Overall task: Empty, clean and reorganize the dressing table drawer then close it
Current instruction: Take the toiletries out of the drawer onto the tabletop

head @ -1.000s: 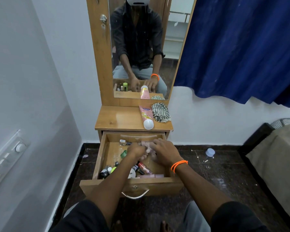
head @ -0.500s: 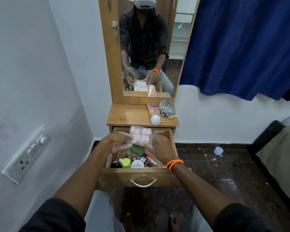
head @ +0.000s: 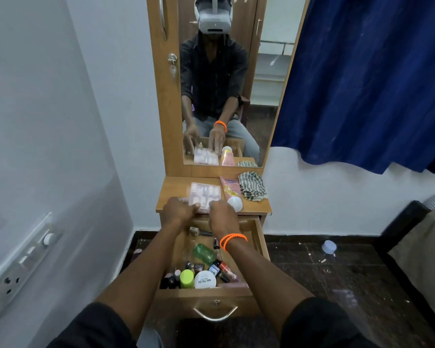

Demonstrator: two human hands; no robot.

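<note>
The wooden drawer (head: pixel 206 296) of the dressing table stands pulled out. Inside lie a green bottle (head: pixel 204 254), a white nail-polish-remover jar (head: pixel 205 280), a lime-capped bottle (head: pixel 186 278) and several small dark bottles. A clear pack of pink press-on nails (head: pixel 205 192) lies on the tabletop (head: pixel 172 194). My left hand (head: pixel 180 210) and my right hand (head: pixel 221 216) both grip the pack's near edge. A pink tube with a white cap (head: pixel 232 194) and a striped cloth (head: pixel 252 189) lie to the right of the pack.
A mirror (head: pixel 226 84) rises behind the tabletop. A white wall with a switch panel (head: pixel 23 264) stands close on the left. A blue curtain (head: pixel 367 79) hangs at the right, a bed (head: pixel 422 247) below it. A small white cap (head: pixel 329 246) lies on the dark floor.
Both hands lifted the pack of press-on nails out of the drawer and carried it up and forward onto the tabletop.
</note>
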